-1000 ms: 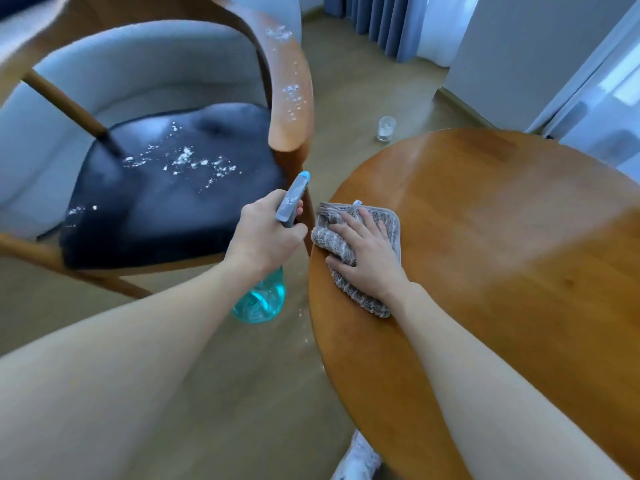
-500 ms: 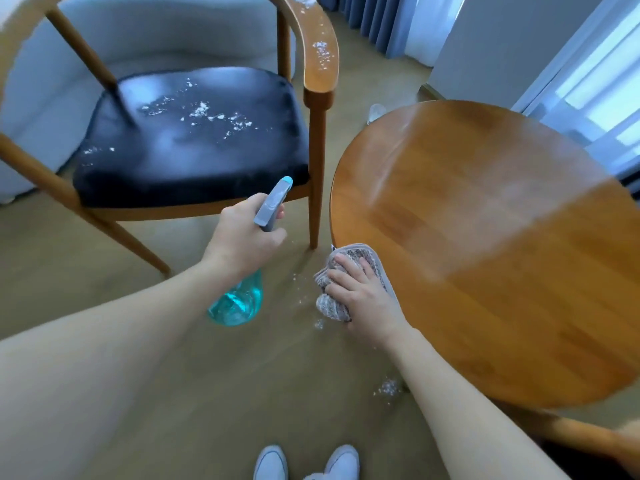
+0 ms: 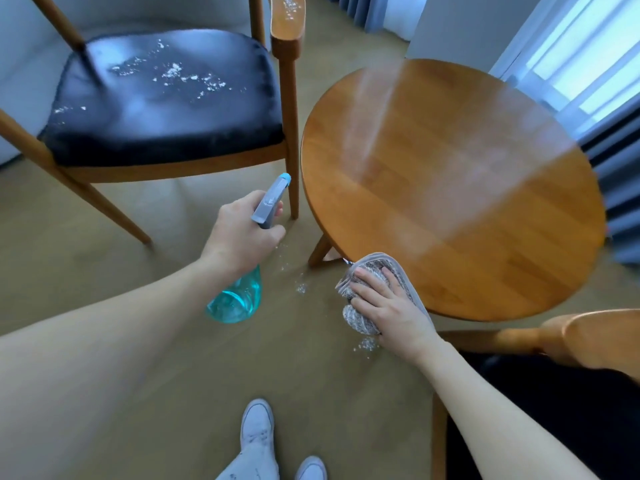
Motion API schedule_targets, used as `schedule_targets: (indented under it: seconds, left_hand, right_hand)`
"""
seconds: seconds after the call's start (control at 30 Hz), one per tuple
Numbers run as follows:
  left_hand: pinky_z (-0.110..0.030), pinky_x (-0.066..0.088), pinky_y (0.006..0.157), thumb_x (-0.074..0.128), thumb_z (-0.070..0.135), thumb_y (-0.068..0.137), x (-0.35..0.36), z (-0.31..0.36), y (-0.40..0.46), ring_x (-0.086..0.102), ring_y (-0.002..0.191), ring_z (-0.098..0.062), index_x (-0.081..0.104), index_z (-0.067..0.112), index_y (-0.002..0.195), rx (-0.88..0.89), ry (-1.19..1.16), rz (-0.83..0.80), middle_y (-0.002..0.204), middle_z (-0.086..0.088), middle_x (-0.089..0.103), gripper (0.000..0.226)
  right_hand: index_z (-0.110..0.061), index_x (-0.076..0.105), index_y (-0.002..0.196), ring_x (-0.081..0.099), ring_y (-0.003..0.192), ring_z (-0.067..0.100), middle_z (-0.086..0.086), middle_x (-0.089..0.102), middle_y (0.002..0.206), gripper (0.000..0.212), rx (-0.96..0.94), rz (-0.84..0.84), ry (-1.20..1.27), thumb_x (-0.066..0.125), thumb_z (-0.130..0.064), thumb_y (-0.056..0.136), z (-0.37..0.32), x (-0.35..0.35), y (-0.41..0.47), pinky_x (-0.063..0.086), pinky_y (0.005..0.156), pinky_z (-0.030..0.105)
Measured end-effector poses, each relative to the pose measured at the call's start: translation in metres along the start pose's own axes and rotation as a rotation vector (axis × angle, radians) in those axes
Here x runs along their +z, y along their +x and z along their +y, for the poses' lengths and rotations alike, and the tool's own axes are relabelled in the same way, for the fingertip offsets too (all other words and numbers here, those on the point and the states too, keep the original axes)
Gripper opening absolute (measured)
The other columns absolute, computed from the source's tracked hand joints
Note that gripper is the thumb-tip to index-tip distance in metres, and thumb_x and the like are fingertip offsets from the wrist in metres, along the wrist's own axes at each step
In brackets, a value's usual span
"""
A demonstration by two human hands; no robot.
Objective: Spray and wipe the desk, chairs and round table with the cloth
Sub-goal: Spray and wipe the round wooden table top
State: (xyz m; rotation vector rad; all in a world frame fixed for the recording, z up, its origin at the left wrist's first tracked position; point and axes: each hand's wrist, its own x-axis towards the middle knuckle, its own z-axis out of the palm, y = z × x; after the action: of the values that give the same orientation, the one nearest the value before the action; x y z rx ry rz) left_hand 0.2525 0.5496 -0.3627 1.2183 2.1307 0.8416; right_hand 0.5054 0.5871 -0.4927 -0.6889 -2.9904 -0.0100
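The translucent teal plastic spray bottle with a grey trigger head and a light-blue nozzle tip holds clear blue-green liquid in its lower body (how full it is cannot be told, since the wrist hides the upper part). It hangs above the tan floor, tilted, its base toward the person and its nozzle pointing away toward the near leg of the wooden armchair with a black padded seat.

The left hand grips the bottle's neck, fingers curled round it under the trigger head, the forearm reaching in from the lower left. The right hand presses down on the folded grey woven cloth with its fingers spread fairly straight over the top, and the thumb side tucks against the bunched lower fold.

The cloth sits at the near left edge of the round honey-coloured wooden table, partly on the rim and partly hanging off below it. The tabletop is glossy and shows pale window reflections. White flecks lie scattered on the black seat, on the chair's armrest and on the floor near the cloth. A second wooden chair with a dark seat stands at the lower right, just beside the table, and two white shoes show at the bottom.
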Motion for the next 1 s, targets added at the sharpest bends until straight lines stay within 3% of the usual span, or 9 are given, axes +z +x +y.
schedule_targets:
  seconds: [0.1,0.23,0.33,0.47,0.57,0.7,0.83,0.93,1.0]
  left_hand:
    - [-0.014,0.034,0.062,0.061,0.01,0.087,0.007,0.012,-0.015,0.051,0.076,-0.012,0.06,0.012,0.105,0.027,-0.006,-0.004,0.096,-0.004,0.062,0.017]
    - [-0.012,0.032,0.061,0.06,0.008,0.087,0.014,0.036,-0.034,0.049,0.069,-0.008,0.06,0.011,0.102,0.065,-0.027,-0.004,0.095,-0.003,0.06,0.015]
    - [-0.011,0.031,0.061,0.06,0.008,0.087,0.016,0.053,-0.051,0.049,0.069,-0.007,0.058,0.011,0.097,0.085,-0.035,-0.02,0.092,0.001,0.06,0.011]
    - [-0.016,0.033,0.061,0.06,0.008,0.086,0.009,0.077,-0.077,0.047,0.066,-0.009,0.049,0.016,0.079,0.112,-0.037,-0.021,0.078,0.007,0.054,0.016]
    - [-0.014,0.032,0.061,0.059,0.006,0.086,-0.006,0.091,-0.1,0.048,0.066,-0.01,0.059,0.01,0.096,0.119,-0.045,-0.033,0.077,0.005,0.054,0.011]
    - [-0.015,0.036,0.061,0.061,0.006,0.086,-0.039,0.108,-0.122,0.05,0.069,-0.013,0.062,0.007,0.104,0.155,-0.019,-0.049,0.081,-0.004,0.058,0.018]
    - [-0.018,0.037,0.062,0.063,0.005,0.085,-0.076,0.134,-0.135,0.049,0.065,-0.01,0.062,0.008,0.101,0.185,-0.031,-0.062,0.07,0.006,0.05,0.016]
    - [-0.025,0.046,0.073,0.064,0.006,0.085,-0.105,0.152,-0.143,0.058,0.079,-0.013,0.06,0.02,0.09,0.179,-0.07,-0.029,0.083,0.004,0.061,0.015]
    - [-0.029,0.047,0.078,0.064,0.006,0.084,-0.125,0.164,-0.147,0.06,0.086,-0.016,0.06,0.02,0.094,0.169,-0.087,0.011,0.092,0.002,0.065,0.018]
  right_hand:
    - [-0.013,0.069,0.096,0.031,0.133,0.024,0.005,0.064,0.121,0.06,0.079,-0.012,-0.012,0.085,0.001,0.041,-0.004,0.001,-0.043,0.013,0.113,0.049]
    - [-0.016,0.069,0.096,0.04,0.13,0.027,0.002,0.064,0.119,0.069,0.229,-0.016,0.015,0.088,0.003,0.032,-0.025,-0.006,-0.084,0.028,0.107,0.057]
    - [-0.015,0.068,0.1,0.04,0.131,0.029,0.002,0.062,0.122,0.071,0.266,0.001,0.051,0.088,0.005,0.035,-0.042,-0.017,-0.091,0.029,0.103,0.06]
    - [-0.017,0.068,0.101,0.035,0.131,0.027,0.002,0.062,0.122,0.073,0.332,0.025,0.08,0.09,0.002,0.034,-0.057,-0.046,-0.088,0.02,0.103,0.062]
    - [-0.019,0.068,0.1,0.042,0.13,0.029,0.0,0.062,0.122,0.075,0.384,0.054,0.105,0.091,0.0,0.031,-0.073,-0.074,-0.088,0.018,0.104,0.06]
    - [-0.022,0.066,0.098,0.034,0.132,0.024,-0.003,0.061,0.122,0.075,0.459,0.099,0.165,0.09,-0.004,0.029,-0.089,-0.118,-0.099,0.022,0.104,0.06]
    - [-0.021,0.064,0.111,0.026,0.138,0.02,-0.003,0.058,0.13,0.073,0.658,0.181,0.273,0.089,-0.005,0.045,-0.087,-0.167,-0.106,0.02,0.11,0.054]
    - [-0.018,0.061,0.122,0.01,0.142,0.01,-0.002,0.048,0.141,0.058,0.704,0.258,0.334,0.08,-0.008,0.069,-0.075,-0.214,-0.101,0.001,0.117,0.044]
    - [-0.018,0.061,0.122,0.012,0.144,0.014,-0.002,0.045,0.143,0.05,0.716,0.353,0.364,0.077,-0.011,0.076,-0.065,-0.248,-0.09,-0.002,0.118,0.041]
